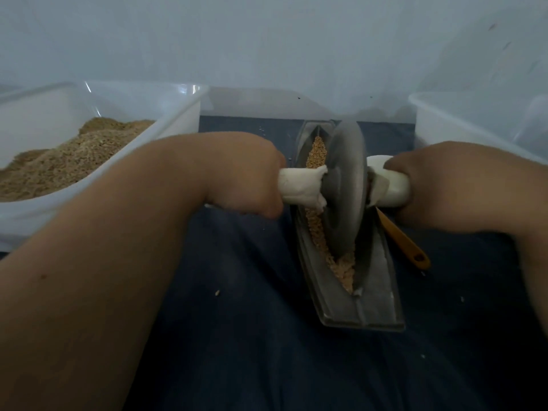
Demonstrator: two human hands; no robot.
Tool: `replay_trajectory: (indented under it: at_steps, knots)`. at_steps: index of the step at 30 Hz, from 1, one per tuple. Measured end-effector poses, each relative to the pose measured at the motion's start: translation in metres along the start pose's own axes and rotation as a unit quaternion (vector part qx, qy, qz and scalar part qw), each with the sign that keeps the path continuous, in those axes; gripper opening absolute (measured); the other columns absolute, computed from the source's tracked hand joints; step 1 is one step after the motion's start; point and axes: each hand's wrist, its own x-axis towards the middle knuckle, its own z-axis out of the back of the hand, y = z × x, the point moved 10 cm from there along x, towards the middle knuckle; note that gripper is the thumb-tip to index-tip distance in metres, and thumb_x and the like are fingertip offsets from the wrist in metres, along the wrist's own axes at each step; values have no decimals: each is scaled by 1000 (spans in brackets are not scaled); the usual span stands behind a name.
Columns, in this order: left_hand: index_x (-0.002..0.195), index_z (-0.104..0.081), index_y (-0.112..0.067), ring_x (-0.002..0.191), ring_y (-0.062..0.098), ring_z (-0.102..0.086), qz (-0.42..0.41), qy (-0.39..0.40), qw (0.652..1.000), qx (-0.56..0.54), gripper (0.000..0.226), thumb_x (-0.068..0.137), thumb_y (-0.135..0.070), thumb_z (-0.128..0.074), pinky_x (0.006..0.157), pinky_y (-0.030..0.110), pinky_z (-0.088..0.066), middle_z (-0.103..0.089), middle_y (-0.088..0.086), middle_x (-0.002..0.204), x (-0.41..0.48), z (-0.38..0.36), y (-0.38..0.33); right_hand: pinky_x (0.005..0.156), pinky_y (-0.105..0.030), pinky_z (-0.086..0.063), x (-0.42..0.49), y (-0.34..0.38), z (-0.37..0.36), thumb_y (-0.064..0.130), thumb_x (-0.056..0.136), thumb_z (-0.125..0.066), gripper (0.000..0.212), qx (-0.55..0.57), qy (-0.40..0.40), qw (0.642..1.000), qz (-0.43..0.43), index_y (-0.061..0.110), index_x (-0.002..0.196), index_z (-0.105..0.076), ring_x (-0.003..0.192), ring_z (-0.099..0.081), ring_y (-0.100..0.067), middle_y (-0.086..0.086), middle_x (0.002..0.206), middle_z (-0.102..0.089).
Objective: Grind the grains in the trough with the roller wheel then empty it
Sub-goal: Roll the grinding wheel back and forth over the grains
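Note:
A grey metal boat-shaped trough (373, 304) lies on the dark blue cloth, running away from me. Tan grains (344, 269) fill its groove, some crushed at the near end. The grey roller wheel (344, 188) stands upright in the groove near the trough's middle. A white-wrapped axle handle (302, 185) sticks out on each side. My left hand (246, 176) grips the left handle. My right hand (427, 182) grips the right handle (391, 188).
A translucent plastic tub (178, 114) at the left holds a heap of ground tan meal (65, 161). Another translucent tub (474, 120) stands at the right. An orange-handled tool (406, 241) lies beside the trough's right side. Stray grains dot the cloth.

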Motion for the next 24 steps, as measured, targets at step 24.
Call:
replay_trajectory:
  at_steps: [24]
  knots:
    - [78, -67, -19, 38, 4, -54, 4, 71, 997, -27, 24, 67, -40, -65, 38, 14, -38, -64, -5, 49, -12, -7, -3, 65, -37, -54, -11, -2, -8, 48, 45, -55, 40, 107, 92, 990, -16, 56, 85, -50, 66, -60, -6, 12, 68, -62]
